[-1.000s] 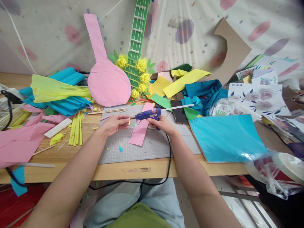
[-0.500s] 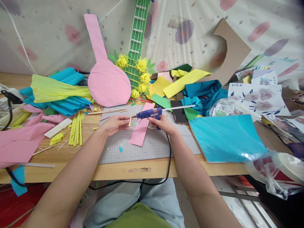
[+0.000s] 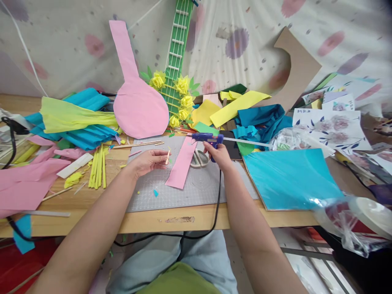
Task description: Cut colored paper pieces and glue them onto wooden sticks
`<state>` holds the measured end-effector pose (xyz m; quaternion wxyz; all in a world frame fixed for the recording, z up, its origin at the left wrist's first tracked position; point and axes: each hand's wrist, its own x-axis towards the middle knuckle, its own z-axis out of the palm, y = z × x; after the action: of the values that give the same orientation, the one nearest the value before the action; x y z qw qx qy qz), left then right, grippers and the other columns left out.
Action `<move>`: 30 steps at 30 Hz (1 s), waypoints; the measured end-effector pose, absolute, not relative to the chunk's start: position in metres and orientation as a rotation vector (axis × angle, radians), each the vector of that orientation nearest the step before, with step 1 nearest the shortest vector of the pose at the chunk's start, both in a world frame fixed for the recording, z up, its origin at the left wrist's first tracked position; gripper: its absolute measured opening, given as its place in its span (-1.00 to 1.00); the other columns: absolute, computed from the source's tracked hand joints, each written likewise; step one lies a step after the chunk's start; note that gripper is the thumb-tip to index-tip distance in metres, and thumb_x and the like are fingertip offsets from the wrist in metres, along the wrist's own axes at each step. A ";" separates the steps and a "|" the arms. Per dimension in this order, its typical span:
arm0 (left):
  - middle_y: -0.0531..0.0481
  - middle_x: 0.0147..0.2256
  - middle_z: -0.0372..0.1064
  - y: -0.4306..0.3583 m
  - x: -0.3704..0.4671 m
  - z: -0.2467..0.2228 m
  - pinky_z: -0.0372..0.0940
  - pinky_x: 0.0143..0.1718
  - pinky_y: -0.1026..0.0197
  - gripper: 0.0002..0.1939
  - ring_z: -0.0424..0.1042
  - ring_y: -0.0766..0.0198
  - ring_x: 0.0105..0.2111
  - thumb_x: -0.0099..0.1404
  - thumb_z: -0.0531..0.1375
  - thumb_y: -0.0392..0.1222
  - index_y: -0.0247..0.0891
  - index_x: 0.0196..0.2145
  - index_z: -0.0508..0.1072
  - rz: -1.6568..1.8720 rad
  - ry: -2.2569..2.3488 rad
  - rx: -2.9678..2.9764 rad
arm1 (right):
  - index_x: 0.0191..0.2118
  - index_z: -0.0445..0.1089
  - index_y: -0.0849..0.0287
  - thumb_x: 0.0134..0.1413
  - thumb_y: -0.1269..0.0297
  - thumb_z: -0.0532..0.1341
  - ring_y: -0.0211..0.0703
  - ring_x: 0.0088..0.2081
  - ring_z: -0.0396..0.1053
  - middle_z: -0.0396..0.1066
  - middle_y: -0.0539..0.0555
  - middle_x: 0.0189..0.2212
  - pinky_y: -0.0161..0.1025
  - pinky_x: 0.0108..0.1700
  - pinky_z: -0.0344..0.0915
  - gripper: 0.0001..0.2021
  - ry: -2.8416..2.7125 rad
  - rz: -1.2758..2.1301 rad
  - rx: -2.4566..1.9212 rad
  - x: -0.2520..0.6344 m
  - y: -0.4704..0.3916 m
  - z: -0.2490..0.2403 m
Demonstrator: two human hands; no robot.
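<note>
My left hand [image 3: 150,162] pinches a short pale wooden stick [image 3: 167,157] upright between thumb and fingers, above the grey cutting mat [image 3: 147,196]. My right hand [image 3: 218,156] is wrapped round the grip of a blue glue gun [image 3: 210,139]. Its nozzle points left, and a long translucent glue stick [image 3: 248,141] juts from its back. A strip of pink paper [image 3: 180,167] lies on the mat between my hands. White-handled scissors [image 3: 199,158] rest beside the strip, partly behind the right hand.
Behind the mat lean a pink lute-shaped cutout [image 3: 141,108] and a green instrument neck [image 3: 176,53] with yellow paper flowers [image 3: 183,84]. A blue sheet [image 3: 294,177] lies to the right. Yellow paper strips [image 3: 97,167] and crepe paper are at left. The glue gun's black cord [image 3: 218,200] hangs over the table edge.
My right hand has moved the glue gun right and slightly up, away from the small stick, uncovering the scissors. My left hand has stayed nearly in place with the stick.
</note>
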<state>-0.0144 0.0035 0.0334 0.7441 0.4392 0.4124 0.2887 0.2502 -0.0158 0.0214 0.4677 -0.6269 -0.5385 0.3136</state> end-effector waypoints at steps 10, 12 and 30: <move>0.06 -0.50 0.40 0.008 -0.011 0.031 0.33 -0.45 0.38 -0.82 0.38 0.46 -0.52 0.03 0.24 -0.36 -0.31 -0.33 0.47 0.991 0.888 0.777 | -0.38 0.45 0.24 -0.18 -0.14 0.14 -0.02 -0.35 0.38 0.45 0.21 -0.45 -0.20 -0.33 0.21 -0.52 -1.331 0.386 -2.033 0.281 -0.007 0.006; 0.05 -0.48 0.41 0.008 -0.009 0.030 0.32 -0.44 0.37 -0.83 0.39 0.45 -0.50 0.01 0.26 -0.36 -0.31 -0.36 0.46 1.032 0.907 0.755 | -0.32 0.44 0.25 -0.17 -0.13 0.14 0.02 -0.29 0.38 0.45 0.23 -0.39 -0.18 -0.29 0.21 -0.51 -1.385 0.362 -2.049 0.279 -0.009 0.006; 0.04 -0.38 0.43 -0.004 0.007 0.026 0.13 -0.55 0.45 -0.84 0.36 0.46 -0.40 -0.11 0.33 -0.34 -0.28 -0.47 0.49 0.995 0.742 0.725 | -0.47 0.35 0.21 -0.22 0.04 0.22 -0.41 -0.61 0.03 0.19 -0.05 -0.60 -0.38 -0.60 -0.14 -0.70 -1.452 1.441 -1.338 0.204 -0.022 0.050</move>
<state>0.0070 -0.0042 0.0257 0.7526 0.3320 0.3400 0.4558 0.2045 -0.0222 0.0497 0.3415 -0.5145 -0.5584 0.5540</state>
